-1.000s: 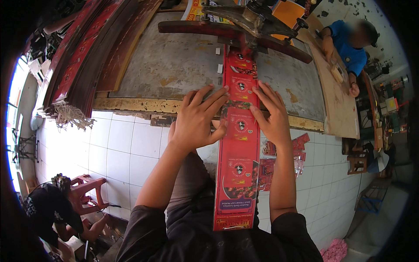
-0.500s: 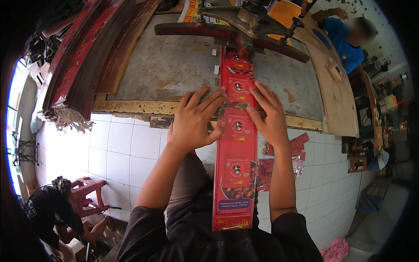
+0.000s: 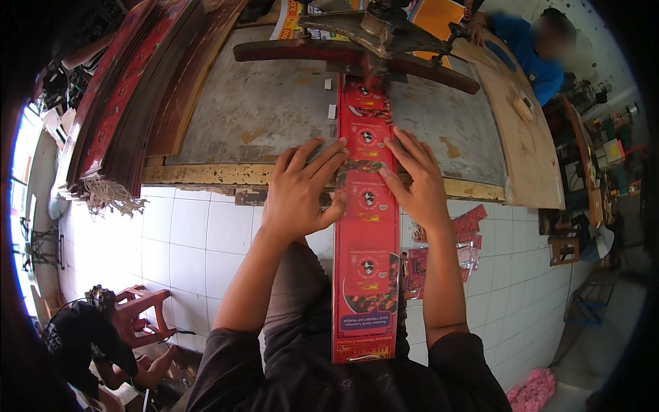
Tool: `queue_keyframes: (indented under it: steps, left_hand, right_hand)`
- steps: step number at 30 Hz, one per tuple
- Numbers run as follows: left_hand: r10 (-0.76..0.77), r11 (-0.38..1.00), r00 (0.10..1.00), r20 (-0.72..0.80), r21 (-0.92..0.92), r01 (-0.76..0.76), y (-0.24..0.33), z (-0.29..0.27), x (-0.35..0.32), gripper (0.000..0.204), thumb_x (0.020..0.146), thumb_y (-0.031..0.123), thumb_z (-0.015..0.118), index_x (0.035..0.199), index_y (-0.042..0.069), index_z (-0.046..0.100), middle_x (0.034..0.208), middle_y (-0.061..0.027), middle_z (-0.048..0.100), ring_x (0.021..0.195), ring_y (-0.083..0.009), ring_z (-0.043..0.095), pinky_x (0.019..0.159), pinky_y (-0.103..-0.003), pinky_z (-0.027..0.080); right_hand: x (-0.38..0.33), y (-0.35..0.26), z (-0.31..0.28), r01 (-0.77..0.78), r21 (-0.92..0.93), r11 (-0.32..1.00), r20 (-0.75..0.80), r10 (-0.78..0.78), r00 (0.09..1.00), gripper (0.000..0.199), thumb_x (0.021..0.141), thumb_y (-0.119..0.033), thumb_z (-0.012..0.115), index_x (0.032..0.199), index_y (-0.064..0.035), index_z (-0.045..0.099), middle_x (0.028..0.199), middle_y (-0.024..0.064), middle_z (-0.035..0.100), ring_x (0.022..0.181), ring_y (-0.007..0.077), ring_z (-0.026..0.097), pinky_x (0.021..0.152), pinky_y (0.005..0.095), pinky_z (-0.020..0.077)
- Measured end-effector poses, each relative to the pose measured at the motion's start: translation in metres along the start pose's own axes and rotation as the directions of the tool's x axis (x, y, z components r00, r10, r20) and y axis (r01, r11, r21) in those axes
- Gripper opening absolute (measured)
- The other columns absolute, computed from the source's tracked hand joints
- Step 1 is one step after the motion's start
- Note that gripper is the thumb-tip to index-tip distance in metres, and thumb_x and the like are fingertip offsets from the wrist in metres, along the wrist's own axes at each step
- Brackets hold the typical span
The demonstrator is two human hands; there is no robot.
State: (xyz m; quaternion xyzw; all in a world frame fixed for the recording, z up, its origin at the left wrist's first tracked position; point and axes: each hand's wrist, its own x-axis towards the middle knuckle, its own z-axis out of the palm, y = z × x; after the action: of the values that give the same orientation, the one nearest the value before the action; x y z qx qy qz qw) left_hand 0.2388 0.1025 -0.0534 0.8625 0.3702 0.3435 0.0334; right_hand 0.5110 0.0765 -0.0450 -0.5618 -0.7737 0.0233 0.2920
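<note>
A long, glossy red printed strip (image 3: 367, 237) runs from my lap onto the worn grey tabletop (image 3: 268, 103), its far end beneath a machine head (image 3: 377, 31) with a dark red crossbar. My left hand (image 3: 298, 189) lies along the strip's left edge, fingers stretched out and thumb by the edge. Opposite it, my right hand (image 3: 419, 175) touches the right edge with extended, slightly spread fingertips. Neither hand is wrapped round the strip. Two small pale pieces (image 3: 331, 111) sit on the tabletop left of the strip. The crossbar hides where the strip ends.
Stacked red printed strips (image 3: 110, 117) with loose string ends stand at the left. Red printed pieces (image 3: 446, 254) lie below the table's right side. A person in blue (image 3: 525, 51) is at the far right; another in black (image 3: 82, 343) is low at the left near a red stool (image 3: 141, 316).
The whole view has shifted slightly. Both hands keep about the same place on the strip. At the far right, the person in blue has lowered an arm toward the table.
</note>
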Motion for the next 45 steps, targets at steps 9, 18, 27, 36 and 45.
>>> queue_keyframes:
  steps: [9, 18, 27, 36, 45]
  left_hand:
    - [0.017, 1.0, 0.999, 0.027, 0.001, -0.017, 0.001, 0.0, 0.002, 0.062, 0.089, 0.035, 0.066, 0.144, 0.007, 0.068, 0.156, -0.0075, 0.065, 0.142, -0.0378, 0.056, 0.117, -0.057, 0.043]
    - [0.036, 0.999, 0.985, 0.168, -0.015, -0.034, -0.004, -0.011, -0.003, 0.08, 0.079, 0.017, 0.053, 0.157, 0.004, 0.058, 0.169, -0.0095, 0.054, 0.153, -0.041, 0.047, 0.125, -0.058, 0.034]
    - [0.066, 0.978, 0.983, 0.171, 0.185, -0.098, 0.002, -0.005, -0.003, 0.088, 0.069, 0.018, 0.086, 0.154, 0.021, 0.063, 0.169, -0.0019, 0.054, 0.149, -0.0271, 0.053, 0.12, -0.052, 0.042]
    - [-0.032, 0.975, 0.999, -0.044, 0.22, 0.041, 0.016, 0.018, -0.009, 0.045, 0.095, 0.013, 0.067, 0.138, 0.021, 0.071, 0.158, 0.0039, 0.066, 0.143, -0.0239, 0.061, 0.116, -0.048, 0.042]
    - [-0.088, 0.954, 0.993, -0.078, 0.279, 0.106, 0.024, 0.033, -0.014, 0.042, 0.098, 0.019, 0.066, 0.14, 0.022, 0.069, 0.158, 0.0065, 0.064, 0.146, -0.0216, 0.057, 0.122, -0.047, 0.036]
  right_hand:
    - [-0.005, 0.001, -0.003, -0.009, 0.021, 1.0, -0.006, 0.009, 1.0, 0.052, 0.105, -0.033, 0.074, 0.15, -0.0094, 0.068, 0.164, 0.0153, 0.057, 0.156, 0.0356, 0.049, 0.13, 0.0558, 0.0347]
    - [0.01, 0.131, -0.076, -0.216, -0.036, 0.976, -0.155, 0.208, 0.966, 0.044, 0.106, -0.031, 0.074, 0.141, -0.0051, 0.073, 0.148, 0.0187, 0.069, 0.141, 0.0391, 0.062, 0.12, 0.0491, 0.0469]
    - [0.05, 0.39, -0.151, -0.599, -0.617, 0.51, -0.292, 0.558, 0.777, 0.083, 0.106, -0.047, 0.069, 0.171, -0.0055, 0.039, 0.177, 0.0193, 0.038, 0.161, 0.0374, 0.041, 0.129, 0.0492, 0.0372]
    - [0.06, 0.431, -0.152, -0.607, -0.582, 0.541, -0.309, 0.543, 0.781, 0.072, 0.107, -0.041, 0.067, 0.169, -0.0126, 0.044, 0.171, 0.0163, 0.044, 0.153, 0.0401, 0.047, 0.124, 0.0526, 0.042]
    - [0.028, 0.403, -0.17, -0.477, -0.503, 0.72, -0.281, 0.386, 0.879, 0.045, 0.103, -0.004, 0.067, 0.148, -0.0093, 0.063, 0.144, 0.0195, 0.062, 0.135, 0.041, 0.06, 0.112, 0.0509, 0.0503]
